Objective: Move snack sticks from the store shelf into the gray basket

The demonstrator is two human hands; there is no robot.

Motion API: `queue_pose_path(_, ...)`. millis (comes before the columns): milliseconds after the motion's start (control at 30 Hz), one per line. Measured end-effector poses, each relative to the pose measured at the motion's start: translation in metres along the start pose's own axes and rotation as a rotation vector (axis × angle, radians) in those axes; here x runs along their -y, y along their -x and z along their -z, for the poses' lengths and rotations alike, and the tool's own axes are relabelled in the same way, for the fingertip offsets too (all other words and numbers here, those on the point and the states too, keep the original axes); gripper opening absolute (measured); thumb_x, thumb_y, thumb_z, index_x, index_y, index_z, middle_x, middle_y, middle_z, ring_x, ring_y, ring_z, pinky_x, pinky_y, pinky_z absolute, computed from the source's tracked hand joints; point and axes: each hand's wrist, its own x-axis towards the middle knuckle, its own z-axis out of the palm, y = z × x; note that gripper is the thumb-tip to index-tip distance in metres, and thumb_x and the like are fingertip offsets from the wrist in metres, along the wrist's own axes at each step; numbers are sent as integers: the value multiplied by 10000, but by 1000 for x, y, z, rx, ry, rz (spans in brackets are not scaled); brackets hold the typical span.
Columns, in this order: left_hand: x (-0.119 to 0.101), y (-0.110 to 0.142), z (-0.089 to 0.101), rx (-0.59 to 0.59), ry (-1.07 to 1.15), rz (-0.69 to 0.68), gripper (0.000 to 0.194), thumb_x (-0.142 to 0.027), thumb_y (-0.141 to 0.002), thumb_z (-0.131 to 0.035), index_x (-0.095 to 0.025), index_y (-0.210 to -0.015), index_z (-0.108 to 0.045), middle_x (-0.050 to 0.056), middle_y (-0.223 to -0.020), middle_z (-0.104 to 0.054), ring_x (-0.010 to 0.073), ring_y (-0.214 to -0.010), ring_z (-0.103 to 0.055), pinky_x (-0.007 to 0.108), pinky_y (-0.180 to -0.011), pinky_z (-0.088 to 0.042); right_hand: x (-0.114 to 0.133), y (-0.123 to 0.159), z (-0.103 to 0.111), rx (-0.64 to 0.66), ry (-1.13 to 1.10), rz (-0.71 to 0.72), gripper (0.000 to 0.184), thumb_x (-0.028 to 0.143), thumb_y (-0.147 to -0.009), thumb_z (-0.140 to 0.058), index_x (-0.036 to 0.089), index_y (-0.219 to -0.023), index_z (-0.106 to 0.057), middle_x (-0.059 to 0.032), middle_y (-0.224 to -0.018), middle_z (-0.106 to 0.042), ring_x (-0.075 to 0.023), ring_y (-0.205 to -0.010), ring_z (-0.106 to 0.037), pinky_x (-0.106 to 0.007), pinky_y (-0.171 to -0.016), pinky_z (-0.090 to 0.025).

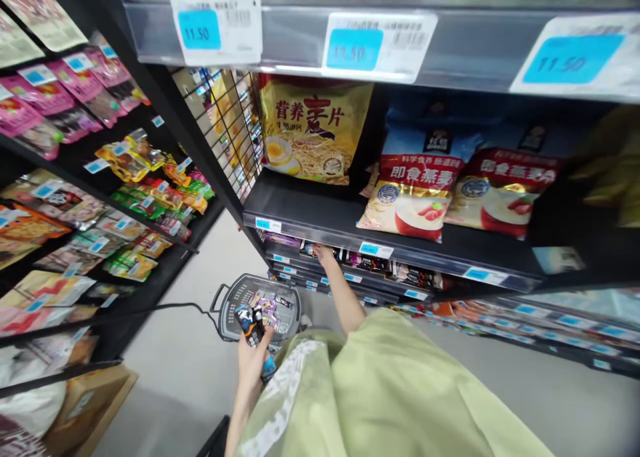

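Observation:
My left hand (253,353) is closed around dark snack packets (251,325) with blue and orange parts, over the near side of a grey shopping basket (231,303). Inside the basket lie several small purple and dark packets (267,305). My right hand (324,251) reaches forward onto a lower shelf, at a row of dark packets (370,261). Its fingers are small and partly hidden among the goods, so their grip is unclear. The upper shelf's edge (320,238) runs just above that hand.
A yellow cereal bag (315,130) and red-and-blue oatmeal bags (417,177) stand on the shelf above. A wire mesh panel (220,123) closes its left end. Bagged snacks (150,200) fill the left rack. A cardboard box (87,403) sits on the floor at lower left.

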Motion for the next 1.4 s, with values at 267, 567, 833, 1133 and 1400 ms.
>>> queue_pose_path(267,-13,-9,-30,56,25,-33,564,-546,-575,-858,-152,-926,-659,24,-786,-674,132,-599,-561,224,-522,-420,-3,6,38,194,371,38,194,273,-768,-728,173,-934,-731,-100,-996,-772,-290,-1138,-669,-426,-1001,-509)
queue_pose_path(567,-7,2,-25,33,46,-74,491,-498,-597,-860,-146,-882,-669,40,-778,-693,148,-620,-588,239,-564,-458,2,-4,16,239,1272,180,390,326,-920,-585,133,-1245,-680,-206,-1464,-535,-387,-1418,-400,-608,-1177,-169)
queue_pose_path(833,2,3,-34,120,179,-14,552,-509,-638,-841,-167,-1036,-671,100,-1004,-732,205,-839,-679,249,-648,-514,4,55,46,340,658,320,341,454,-835,-658,177,-1021,-732,-120,-1111,-734,-269,-1103,-637,-433,-1049,-440)
queue_pose_path(1133,-9,1,-52,462,242,52,591,-387,-670,-842,-192,-1166,-587,81,-1005,-736,191,-736,-704,255,-562,-530,-3,197,79,920,204,-293,465,629,-683,-801,183,-771,-701,28,-643,-617,-124,-531,-542,-242,-519,-464)
queue_pose_path(1400,-7,1,-56,613,253,86,657,-436,-718,-826,-228,-1271,-537,127,-1205,-710,220,-770,-746,330,-664,-596,7,184,72,652,135,-112,404,580,-734,-780,198,-725,-648,33,-641,-627,-111,-544,-516,-204,-472,-396)
